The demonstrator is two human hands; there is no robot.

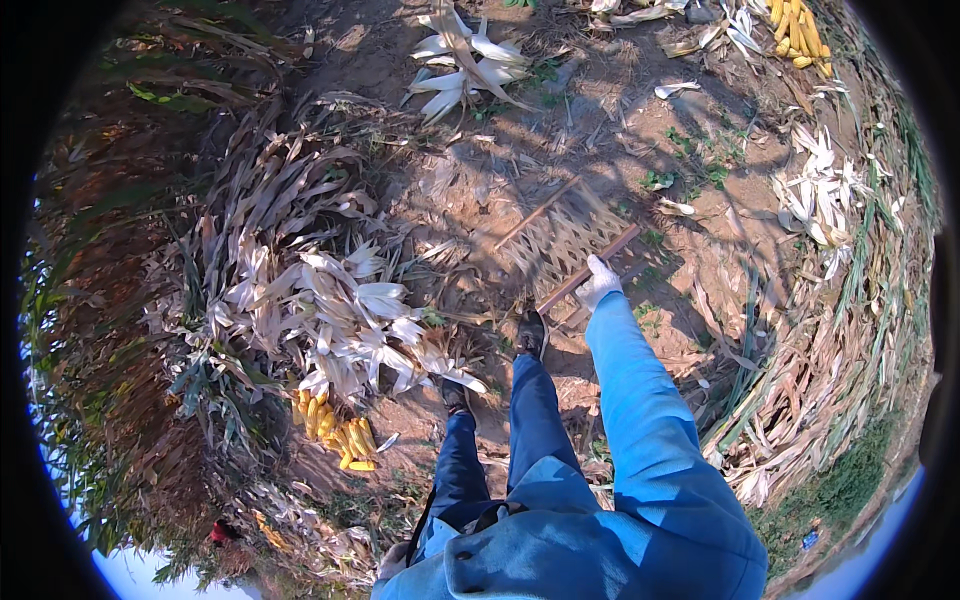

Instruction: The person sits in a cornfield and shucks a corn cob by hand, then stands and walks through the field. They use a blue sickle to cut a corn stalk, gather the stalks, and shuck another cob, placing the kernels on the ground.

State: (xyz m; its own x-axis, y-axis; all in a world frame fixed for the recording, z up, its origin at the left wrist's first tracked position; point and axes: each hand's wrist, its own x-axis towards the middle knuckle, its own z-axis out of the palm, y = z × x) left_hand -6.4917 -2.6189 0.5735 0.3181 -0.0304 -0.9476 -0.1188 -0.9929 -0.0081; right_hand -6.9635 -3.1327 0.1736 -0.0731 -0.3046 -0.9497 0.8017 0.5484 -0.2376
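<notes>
A white glove covers my right hand [598, 282], which grips the wooden bar of a low woven frame with crisscross slats [570, 232], perhaps a small folding seat or rack. The frame hangs tilted above the soil, partly blurred. My left hand [393, 561] is low at my left side, mostly hidden by the blue jacket and a dark strap; what it does cannot be told. To the left of my feet is a heap of pale corn husks [360, 322], with a small pile of yellow corn cobs [337, 435] just below it.
Dry corn stalks [817, 390] lie along the right. More husks [469, 67] rest at the top, and other cobs [799, 34] are piled at the upper right. Standing plants [97, 300] line the left edge. Something red [222, 531] shows at the lower left.
</notes>
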